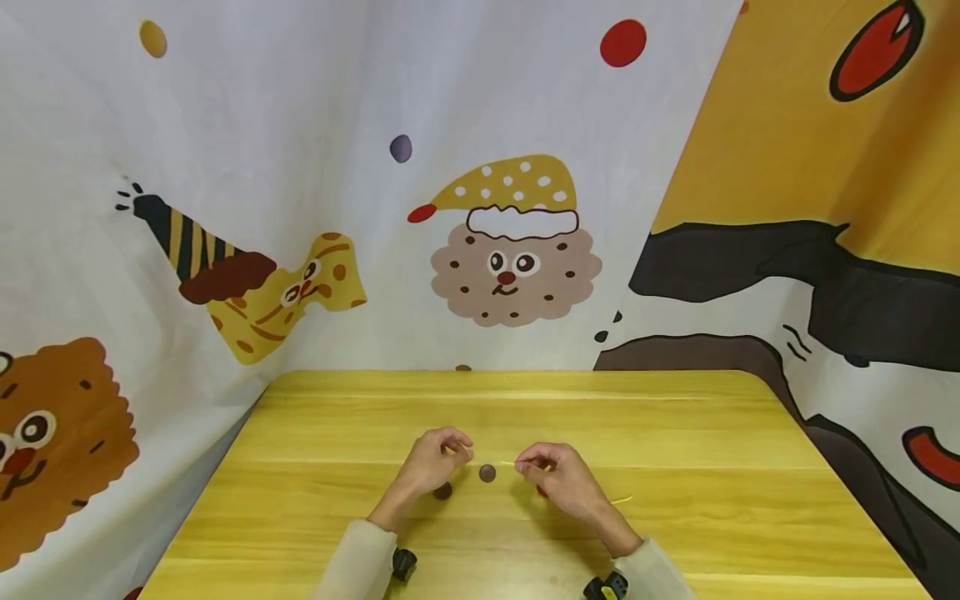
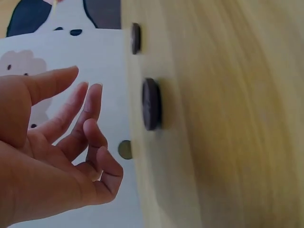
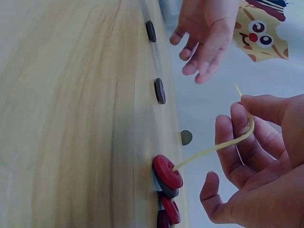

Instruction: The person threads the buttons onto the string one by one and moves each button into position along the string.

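Observation:
My right hand (image 1: 566, 483) pinches a yellow string (image 3: 206, 152) between thumb and fingertips, its thin tip poking out past them. From there the string runs down into a red button (image 3: 167, 171), with a dark button just under it and more red and dark ones behind. My left hand (image 1: 435, 461) holds nothing; in the left wrist view its thumb stands apart from loosely bent fingers. Two dark round buttons lie on the wooden table: one (image 1: 487, 473) between the hands, the other (image 1: 443, 491) by the left hand.
The light wooden table (image 1: 337, 533) ends at a straight back edge. Behind it hangs a white cloth (image 1: 360, 292) printed with cartoon biscuits. The string's other end (image 1: 622, 500) shows on the table right of the right hand. Black wrist cameras sit on both wrists.

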Available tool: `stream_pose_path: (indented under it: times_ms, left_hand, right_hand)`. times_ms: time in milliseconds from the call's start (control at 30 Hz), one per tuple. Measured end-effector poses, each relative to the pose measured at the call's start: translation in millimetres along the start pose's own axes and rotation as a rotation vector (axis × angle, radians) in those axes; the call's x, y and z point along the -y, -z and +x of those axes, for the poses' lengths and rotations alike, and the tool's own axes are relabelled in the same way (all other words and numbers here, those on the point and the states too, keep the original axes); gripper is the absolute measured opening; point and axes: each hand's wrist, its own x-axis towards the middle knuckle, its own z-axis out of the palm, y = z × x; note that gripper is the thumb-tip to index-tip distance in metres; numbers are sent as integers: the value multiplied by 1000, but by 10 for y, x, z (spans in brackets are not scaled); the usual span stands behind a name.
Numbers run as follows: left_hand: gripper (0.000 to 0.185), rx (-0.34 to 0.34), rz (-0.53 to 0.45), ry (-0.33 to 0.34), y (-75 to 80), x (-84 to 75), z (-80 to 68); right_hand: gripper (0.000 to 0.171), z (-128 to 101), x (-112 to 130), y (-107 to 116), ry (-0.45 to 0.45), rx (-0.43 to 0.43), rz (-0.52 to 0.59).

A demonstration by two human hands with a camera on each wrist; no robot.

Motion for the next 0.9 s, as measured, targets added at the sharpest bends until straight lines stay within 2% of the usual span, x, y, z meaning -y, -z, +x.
stream_pose_path:
  times_ms: [200, 367, 500, 700, 900]
  left_hand:
    - [20, 95, -14, 25, -45, 69, 63]
    - [23, 131, 5, 63, -102, 64, 98]
    - [23, 144, 17, 102, -138, 53, 125]
    - [22, 145, 54, 127, -185, 56, 139]
    - [22, 148, 66, 144, -190, 36, 144]
  right_hand:
    - [7, -69, 222, 30, 5, 17, 6]
    - [6, -110, 301, 51, 21, -16, 3]
    - [6, -81, 206, 45, 3, -37, -10]
    - [8, -7, -69, 31, -6, -7, 2]
    - [15, -5, -110, 49, 12, 8, 40]
